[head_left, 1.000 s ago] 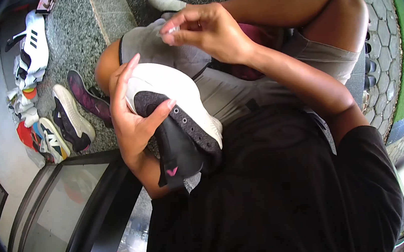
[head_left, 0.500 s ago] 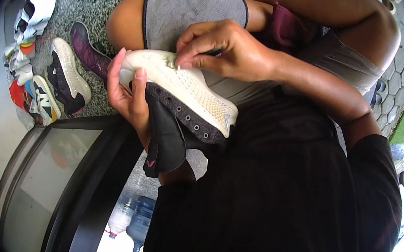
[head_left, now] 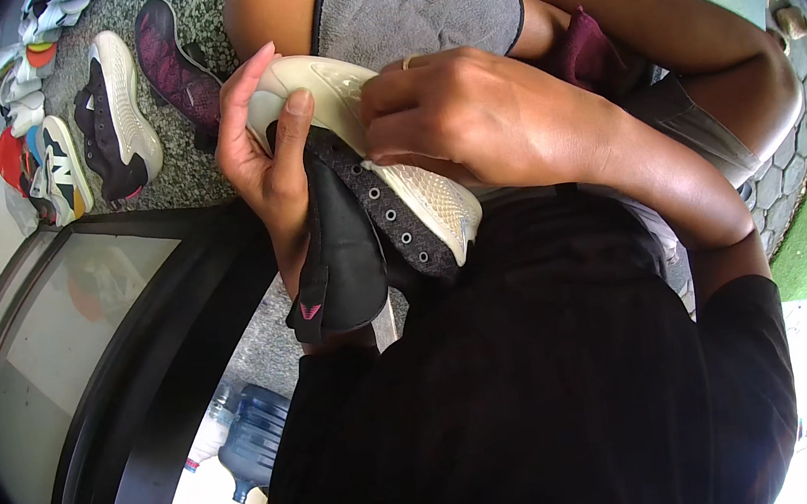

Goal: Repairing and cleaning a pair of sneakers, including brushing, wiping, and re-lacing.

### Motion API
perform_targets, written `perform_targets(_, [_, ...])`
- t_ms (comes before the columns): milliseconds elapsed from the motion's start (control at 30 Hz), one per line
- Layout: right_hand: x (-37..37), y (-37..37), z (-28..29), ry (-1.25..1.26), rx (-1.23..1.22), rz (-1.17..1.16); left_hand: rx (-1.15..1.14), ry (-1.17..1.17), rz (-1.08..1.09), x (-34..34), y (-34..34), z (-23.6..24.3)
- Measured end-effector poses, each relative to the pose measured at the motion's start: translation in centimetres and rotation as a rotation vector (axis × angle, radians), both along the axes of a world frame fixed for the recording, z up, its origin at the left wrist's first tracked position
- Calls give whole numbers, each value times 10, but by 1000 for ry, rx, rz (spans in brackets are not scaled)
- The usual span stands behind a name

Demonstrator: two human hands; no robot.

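Note:
A sneaker [head_left: 431,210] with a thick cream sole, black tongue and dark grey eyelet strip without laces lies tilted over my lap, sole side toward my right. My left hand [head_left: 264,163] grips one end of it, thumb and fingers on either side of the cream edge. Closed fingers of my right hand [head_left: 498,119] press against the side of the sole at its middle; whatever they pinch is hidden beneath them. A ring shows on one finger. The black tongue [head_left: 349,259] hangs over my left wrist.
A grey towel [head_left: 414,9] covers my leg, with a maroon cloth [head_left: 588,50] beside it. On the left floor stand a similar black-and-cream sneaker [head_left: 127,120], a purple-black shoe [head_left: 174,64] and several other shoes. Blue water jugs [head_left: 256,431] lie beyond a dark-framed glass panel [head_left: 77,302].
My right hand has moved down along the sole toward the eyelets, its back now covering the middle of the shoe. My left hand keeps its hold; the view has shifted slightly.

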State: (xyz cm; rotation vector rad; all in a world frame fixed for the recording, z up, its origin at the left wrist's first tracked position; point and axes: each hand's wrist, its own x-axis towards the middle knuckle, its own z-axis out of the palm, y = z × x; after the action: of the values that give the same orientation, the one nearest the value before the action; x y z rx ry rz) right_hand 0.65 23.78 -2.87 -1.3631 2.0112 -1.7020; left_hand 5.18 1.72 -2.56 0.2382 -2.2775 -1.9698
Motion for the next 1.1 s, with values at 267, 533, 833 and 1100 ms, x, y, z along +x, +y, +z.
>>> perform_targets(267, [-3, -8, 6, 164, 143, 8, -41, 36, -45, -3, -6, -3])
perform_targets(533, [5, -3, 8, 145, 153, -42, 1, 31, -50, -2, -3, -3])
perform_targets(833, [-18, 5, 18, -559, -68, -181, 8, 22, -31, -3, 1, 3])
perform_targets(1100, [4, -16, 7, -136, -28, -357, -68, 140, -39, -7, -3, -6])
